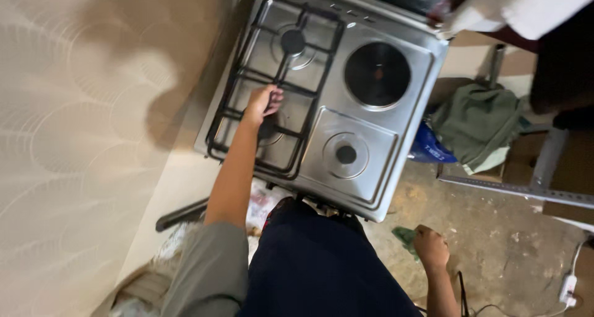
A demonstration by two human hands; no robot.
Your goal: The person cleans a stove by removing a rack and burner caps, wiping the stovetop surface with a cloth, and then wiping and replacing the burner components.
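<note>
Head view: our left hand [263, 103] curls around a bar of the black grate [272, 88] at ten o'clock on the stove [371, 162]; our right hand [431, 247] pinches a green cloth [405, 238] at five o'clock.

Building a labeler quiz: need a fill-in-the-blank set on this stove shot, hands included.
1. The left hand grips the black ____ on the stove.
2. The right hand holds a ____ cloth beside the stove.
3. The round dark electric plate has ____ standing on it.
4. The burner on the stove's right side is ____ by any grate.

Missing words: grate; green; nothing; not covered
</note>
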